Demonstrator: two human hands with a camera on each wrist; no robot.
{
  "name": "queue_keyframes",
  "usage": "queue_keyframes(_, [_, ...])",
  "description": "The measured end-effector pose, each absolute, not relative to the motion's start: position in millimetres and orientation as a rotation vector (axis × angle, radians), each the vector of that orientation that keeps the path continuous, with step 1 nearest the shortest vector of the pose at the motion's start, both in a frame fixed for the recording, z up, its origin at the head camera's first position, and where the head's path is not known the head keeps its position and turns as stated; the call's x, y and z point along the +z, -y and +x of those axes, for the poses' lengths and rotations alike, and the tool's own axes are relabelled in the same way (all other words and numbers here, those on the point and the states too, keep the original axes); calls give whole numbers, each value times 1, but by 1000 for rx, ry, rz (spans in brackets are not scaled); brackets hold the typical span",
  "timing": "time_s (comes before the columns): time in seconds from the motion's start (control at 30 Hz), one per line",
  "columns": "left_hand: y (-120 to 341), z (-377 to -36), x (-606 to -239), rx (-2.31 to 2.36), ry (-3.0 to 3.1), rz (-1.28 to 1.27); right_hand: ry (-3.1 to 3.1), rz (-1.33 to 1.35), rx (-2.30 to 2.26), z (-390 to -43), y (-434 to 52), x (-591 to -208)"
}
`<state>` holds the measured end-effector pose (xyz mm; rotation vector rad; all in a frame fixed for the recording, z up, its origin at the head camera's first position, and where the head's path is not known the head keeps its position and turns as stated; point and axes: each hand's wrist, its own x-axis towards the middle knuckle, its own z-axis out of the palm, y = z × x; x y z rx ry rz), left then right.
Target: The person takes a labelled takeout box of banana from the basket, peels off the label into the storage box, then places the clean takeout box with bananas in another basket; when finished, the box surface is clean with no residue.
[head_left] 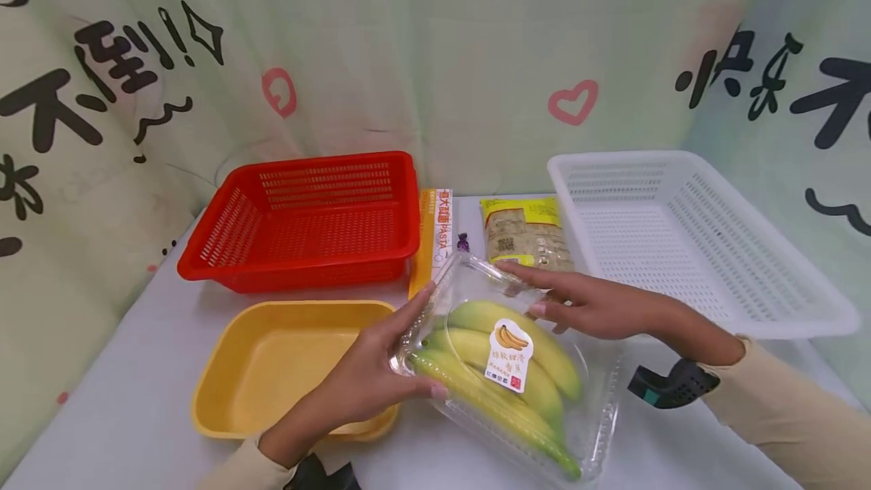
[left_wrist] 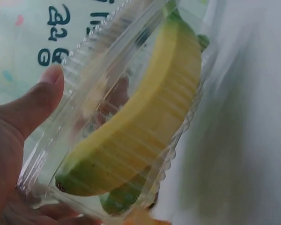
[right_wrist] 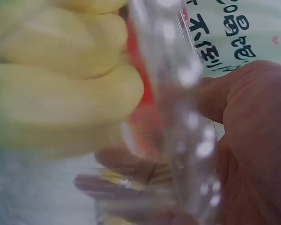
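A clear plastic clamshell box [head_left: 595, 429] of bananas [head_left: 469, 384] is held tilted over the front of the table, a white label [head_left: 500, 376] with a banana picture on its lid. My left hand [head_left: 370, 369] grips the box's left side, thumb lying over the lid's edge. At the far right edge my right hand [head_left: 595, 305] holds it too. Through the plastic in the right wrist view, fingers [right_wrist: 131, 187] of that hand show behind the box. The left wrist view shows a yellow banana [left_wrist: 140, 112] with green ends through the ribbed side wall.
A red basket [head_left: 320, 278] stands at the back left, with a yellow tub [head_left: 252, 369] in front of it. On the right is a white basket [head_left: 837, 316]. Between them lie a pasta box [head_left: 432, 229], a yellow-topped food bag [head_left: 520, 229] and a small dark purple item [head_left: 463, 242].
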<state>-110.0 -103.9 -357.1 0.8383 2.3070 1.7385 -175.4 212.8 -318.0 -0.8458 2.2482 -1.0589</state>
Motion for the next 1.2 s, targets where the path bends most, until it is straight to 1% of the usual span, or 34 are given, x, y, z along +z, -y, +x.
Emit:
queue_keyframes(0.13, [100,-97,-363,1677,-2427,827,-2240,-909,-1037,-175,-213,-324])
queue_keyframes(0.3, [93,-81,-373,1720,-2442,791,-2246,-984,-976,-172,-213,-325])
queue_keyframes(0.5, [85,-65,-380,1723,-2403,704,-2247,-975,-895,-170,-212,-324])
queue_keyframes(0.67, [82,-58,-383,1742,-2360,690,-2281,-982,-860,-169,-212,-326])
queue_keyframes(0.93, [76,-54,-398,1788,-2326,684,-2316,-1032,-785,-175,-212,-327])
queue_keyframes(1.2, [70,-52,-408,1745,-2271,568,-2322,-1063,-730,-178,-214,-328])
